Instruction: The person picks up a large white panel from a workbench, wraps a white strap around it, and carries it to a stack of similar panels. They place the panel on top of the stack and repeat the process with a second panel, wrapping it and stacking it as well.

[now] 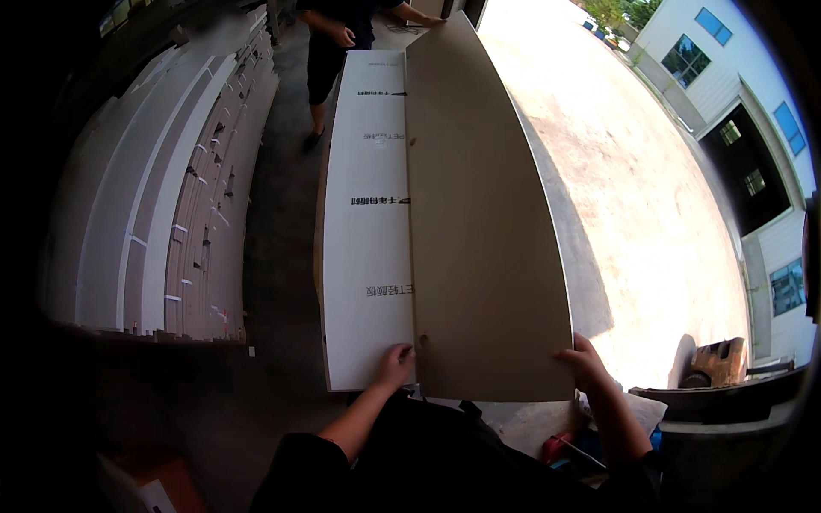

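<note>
A long brown board [487,222] lies lengthwise in front of me, overlapping a white board [368,248] with dark printing that shows along its left side. My right hand [586,366] grips the brown board's right edge near its close corner, thumb on top and the other fingers hidden below. At the seam between the boards, my left hand [395,366] is closed, its fingers curled against the brown board's left edge. Across the far end stands a co-worker [338,34] in dark clothes, one hand [430,20] at the brown board's far corner and the other hand [344,37] free of it.
On the left rises a tall stack of boards [162,214] with pale straps; a dark strip of floor [286,197] runs between it and my boards. Beyond the right edge lies sunlit paving [641,231] and a white building [714,60]. Bags [637,410] sit low at right.
</note>
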